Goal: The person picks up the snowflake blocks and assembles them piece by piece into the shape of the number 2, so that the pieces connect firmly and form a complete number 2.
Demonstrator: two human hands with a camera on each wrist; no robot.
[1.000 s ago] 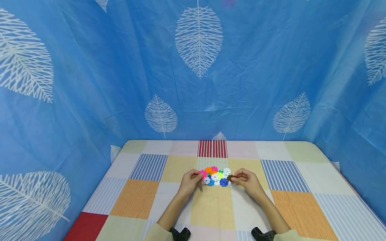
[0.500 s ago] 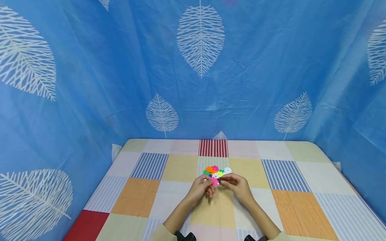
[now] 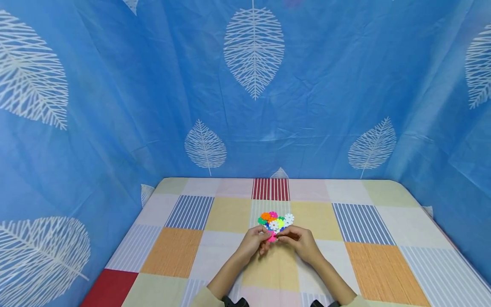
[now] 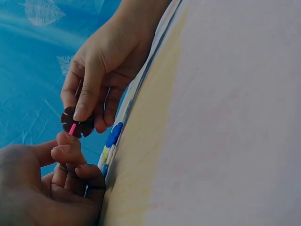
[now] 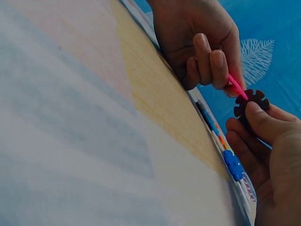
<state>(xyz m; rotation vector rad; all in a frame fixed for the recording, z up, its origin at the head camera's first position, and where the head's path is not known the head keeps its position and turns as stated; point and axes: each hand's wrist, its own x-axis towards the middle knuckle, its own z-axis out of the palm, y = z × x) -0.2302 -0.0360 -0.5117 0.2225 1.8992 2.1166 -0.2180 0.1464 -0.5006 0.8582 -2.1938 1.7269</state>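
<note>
The pink disc and the brown disc are held up between a person's two hands, in front of a loose heap of similar flower-shaped pieces. A blue curtain printed with white leaves hangs around the far, left and right sides. Against it stands a table under a patchwork cloth of plain and striped squares. From the near edge come two forearms in pale sleeves, with a black device at each wrist.

The left hand pinches the pink disc between thumb and forefinger, its other fingers curled loosely below. From the right, the right hand grips the brown disc with its thumb laid across the face. The two pieces meet edge to rim, at an angle; I can't tell whether their slots have locked.

Just beyond the fingertips lies the heap, at the middle of the table. An orange disc sits on its far left beside a magenta one, a green one at the left edge, and a white one on the far right.
</note>
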